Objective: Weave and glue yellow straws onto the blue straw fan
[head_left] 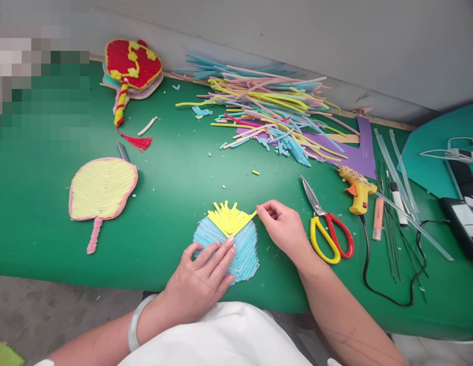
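Observation:
A rounded fan piece (247, 259), covered in rows of light blue pipe cleaners, lies on the green table in front of me. Yellow pipe cleaner lengths (228, 216) fan out in V-shaped rows across its upper part. My left hand (206, 269) rests flat on the blue side with its fingers stretched out, the fingertips by the point of the yellow V. Between thumb and forefinger, my right hand (278, 221) pinches the outer end of a yellow pipe cleaner (251, 215) at the piece's upper right edge.
Scissors (320, 223) and a yellow glue gun (358, 190) with a black cord lie to the right. Loose pipe cleaners (266, 101) are heaped at the back. On the left are a yellow leaf-shaped fan (102, 188) and a red fan (131, 66) with a tassel.

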Demonstrator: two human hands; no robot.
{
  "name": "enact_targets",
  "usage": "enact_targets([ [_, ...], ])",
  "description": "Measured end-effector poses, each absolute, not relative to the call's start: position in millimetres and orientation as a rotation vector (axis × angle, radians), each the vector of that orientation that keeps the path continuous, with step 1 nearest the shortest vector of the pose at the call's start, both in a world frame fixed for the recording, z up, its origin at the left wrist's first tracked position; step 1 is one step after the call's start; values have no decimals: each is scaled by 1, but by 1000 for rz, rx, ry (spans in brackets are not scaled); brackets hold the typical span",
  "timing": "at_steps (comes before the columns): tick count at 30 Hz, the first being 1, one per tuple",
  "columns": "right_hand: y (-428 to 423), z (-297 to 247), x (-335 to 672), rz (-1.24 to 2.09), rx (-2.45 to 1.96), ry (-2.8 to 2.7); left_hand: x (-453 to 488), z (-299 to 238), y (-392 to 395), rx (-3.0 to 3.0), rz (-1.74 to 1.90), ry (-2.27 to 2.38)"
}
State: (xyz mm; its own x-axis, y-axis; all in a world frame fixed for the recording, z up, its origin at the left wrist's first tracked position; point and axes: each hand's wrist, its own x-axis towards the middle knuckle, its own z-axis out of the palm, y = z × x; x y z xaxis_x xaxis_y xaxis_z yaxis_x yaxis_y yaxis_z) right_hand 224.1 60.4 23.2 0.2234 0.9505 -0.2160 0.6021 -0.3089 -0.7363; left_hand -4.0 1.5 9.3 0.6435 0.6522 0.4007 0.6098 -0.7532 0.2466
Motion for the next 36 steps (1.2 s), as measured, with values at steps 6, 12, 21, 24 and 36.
enact_targets([
  [6,61,24,225,908,-1996,-1417,-3,11,3,2796,702,1063],
  [12,62,23,226,908,-1997,-1414,-2,11,3,2803,678,1073],
  [21,63,26,224,906,-2008,-1433,-3,9,2,2817,648,1090],
  [24,63,26,224,901,-2016,-1424,-3,8,2,2812,641,1090],
  [36,63,29,225,916,-2003,-1423,-2,9,2,2828,635,1102],
])
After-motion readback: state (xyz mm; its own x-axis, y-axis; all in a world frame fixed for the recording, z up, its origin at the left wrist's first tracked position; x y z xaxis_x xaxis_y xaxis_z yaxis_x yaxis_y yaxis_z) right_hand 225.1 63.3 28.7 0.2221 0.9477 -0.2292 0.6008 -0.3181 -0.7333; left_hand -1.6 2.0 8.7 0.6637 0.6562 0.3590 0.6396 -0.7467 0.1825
